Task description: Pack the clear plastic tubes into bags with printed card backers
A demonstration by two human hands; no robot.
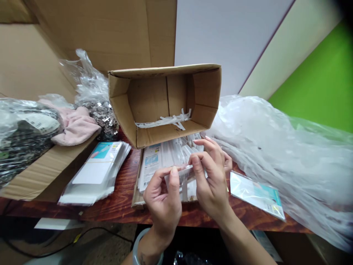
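Both hands meet over the front of a wooden table (pixel 116 206). My left hand (pixel 162 198) and my right hand (pixel 211 176) pinch the top edge of a small clear packet (pixel 185 173) between thumbs and fingers. Under them lies a row of white packets with printed cards (pixel 154 162) on a flat cardboard piece. A cardboard box (pixel 165 103) lies on its side just behind, open toward me, with white paper strips (pixel 171 120) inside. A sealed packet with a teal card (pixel 257 194) lies to the right of my right hand.
A stack of clear sleeves with cards (pixel 96 173) sits to the left. Further left are a pink cloth item (pixel 75 125), plastic bags of dark goods (pixel 22 140) and large cardboard sheets. A big crumpled clear plastic bag (pixel 289 158) fills the right side.
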